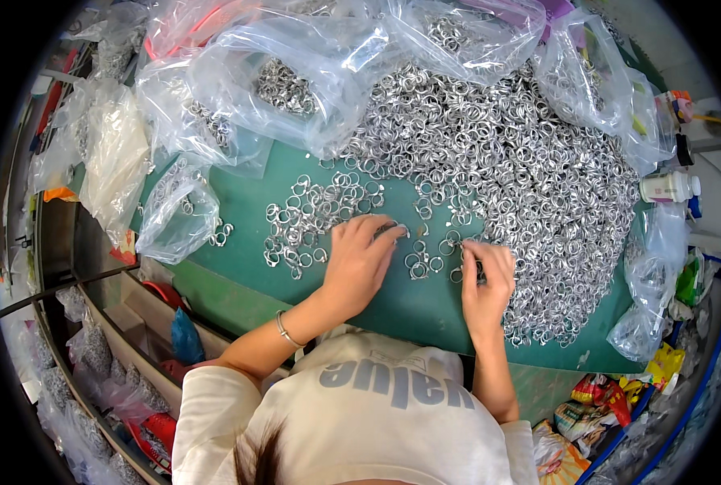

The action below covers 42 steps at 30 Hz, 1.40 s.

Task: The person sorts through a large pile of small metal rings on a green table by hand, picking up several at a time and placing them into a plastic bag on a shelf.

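Note:
A big heap of small silver metal rings (506,170) covers the right half of a green table (393,299). A smaller, thinner patch of rings (312,214) lies to the left of it. My left hand (360,263) rests palm down on the green surface, its fingertips on a few rings at the patch's right edge. My right hand (486,279) sits at the heap's near edge with fingers curled, pinching a ring between thumb and fingertips. A few loose rings (423,263) lie between the two hands.
Clear plastic bags (296,73) holding more rings lie across the far side and the left of the table. A white bottle (668,187) stands at the right edge. Shelves with bagged rings (94,356) run along the lower left; colourful packets (595,404) sit at lower right.

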### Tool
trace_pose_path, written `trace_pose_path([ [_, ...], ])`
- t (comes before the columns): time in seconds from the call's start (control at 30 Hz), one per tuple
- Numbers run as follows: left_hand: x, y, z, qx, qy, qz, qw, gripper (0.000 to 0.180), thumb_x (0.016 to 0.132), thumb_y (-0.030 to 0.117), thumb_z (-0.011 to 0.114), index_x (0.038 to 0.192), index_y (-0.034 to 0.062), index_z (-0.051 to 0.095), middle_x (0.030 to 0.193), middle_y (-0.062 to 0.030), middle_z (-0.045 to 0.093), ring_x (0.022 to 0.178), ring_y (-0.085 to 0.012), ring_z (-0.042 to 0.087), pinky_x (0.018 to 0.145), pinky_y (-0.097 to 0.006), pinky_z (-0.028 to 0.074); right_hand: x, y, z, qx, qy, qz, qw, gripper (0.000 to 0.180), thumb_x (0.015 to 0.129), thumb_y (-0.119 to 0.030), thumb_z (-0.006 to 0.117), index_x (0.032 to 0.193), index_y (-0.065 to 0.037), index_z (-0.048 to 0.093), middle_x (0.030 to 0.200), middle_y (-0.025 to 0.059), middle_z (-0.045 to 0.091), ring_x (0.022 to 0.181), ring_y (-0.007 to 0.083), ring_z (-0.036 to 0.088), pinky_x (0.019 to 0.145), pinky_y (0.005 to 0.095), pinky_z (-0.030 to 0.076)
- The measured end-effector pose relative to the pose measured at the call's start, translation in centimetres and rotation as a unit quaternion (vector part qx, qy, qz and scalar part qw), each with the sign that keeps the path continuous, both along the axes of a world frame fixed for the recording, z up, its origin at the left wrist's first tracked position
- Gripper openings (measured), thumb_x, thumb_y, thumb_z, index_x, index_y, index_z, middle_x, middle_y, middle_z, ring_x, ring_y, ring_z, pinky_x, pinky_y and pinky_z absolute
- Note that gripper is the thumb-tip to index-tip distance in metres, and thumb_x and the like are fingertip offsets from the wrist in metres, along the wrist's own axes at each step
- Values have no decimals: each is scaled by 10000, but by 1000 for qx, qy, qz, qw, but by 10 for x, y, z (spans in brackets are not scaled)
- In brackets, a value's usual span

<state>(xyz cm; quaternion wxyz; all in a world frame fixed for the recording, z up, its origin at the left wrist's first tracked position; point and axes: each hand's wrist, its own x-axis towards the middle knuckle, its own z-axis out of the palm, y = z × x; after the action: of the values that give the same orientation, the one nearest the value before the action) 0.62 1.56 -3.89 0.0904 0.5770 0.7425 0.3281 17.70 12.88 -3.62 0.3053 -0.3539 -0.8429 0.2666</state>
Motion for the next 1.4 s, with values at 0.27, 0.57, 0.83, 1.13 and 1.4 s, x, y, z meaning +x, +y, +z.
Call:
trace_pose_path([
  [0.27, -1, 10, -15, -26, 47, 36, 998, 280, 757, 27, 664, 1028, 95, 646, 1073, -66, 528, 954, -247, 496, 804, -375, 340, -47, 5, -14, 68, -128, 48, 988, 177, 724, -101, 720, 874, -60, 636, 872, 43, 545, 837, 250, 483, 712, 382, 337],
  [0.57, 0, 8, -5, -10, -5, 49, 999, 298, 743, 12, 674, 1029, 88, 638, 1051, -52, 533, 926, -224, 505, 793, -367, 334, -52, 2, -19, 79, -98, 83, 989, 142, 741, -95, 703, 860, -53, 639, 867, 44, 549, 831, 240, 484, 708, 367, 334],
  [0.83, -4, -2, 10, -50, -402, -18, 914, 284, 869, 95, 624, 1150, 72, 594, 1047, -37, 571, 928, -170, 550, 772, -322, 433, -31, -7, 16, -290, 4, 106, 951, 64, 811, -31, 650, 862, -5, 622, 807, 78, 584, 692, 200, 543, 616, 306, 426],
  [1.13, 5, 1, 4, -108, -781, -35, 614, 357, 998, 225, 432, 1241, -24, 512, 1122, -124, 602, 1038, -194, 586, 910, -328, 477, -50, 73, 85, -390, 112, 136, 904, 47, 839, -37, 597, 823, -30, 641, 797, 31, 642, 694, 81, 570, 612, 238, 454],
  [1.4, 9, 3, 14, -110, -725, -43, 678, 298, 967, 167, 497, 1215, 9, 547, 1108, -91, 607, 1022, -167, 587, 897, -301, 473, -109, 197, 164, -273, 247, 68, 927, 480, 947, -174, 524, 1315, 105, 392, 1091, 160, 624, 939, 205, 616, 803, 316, 499],
])
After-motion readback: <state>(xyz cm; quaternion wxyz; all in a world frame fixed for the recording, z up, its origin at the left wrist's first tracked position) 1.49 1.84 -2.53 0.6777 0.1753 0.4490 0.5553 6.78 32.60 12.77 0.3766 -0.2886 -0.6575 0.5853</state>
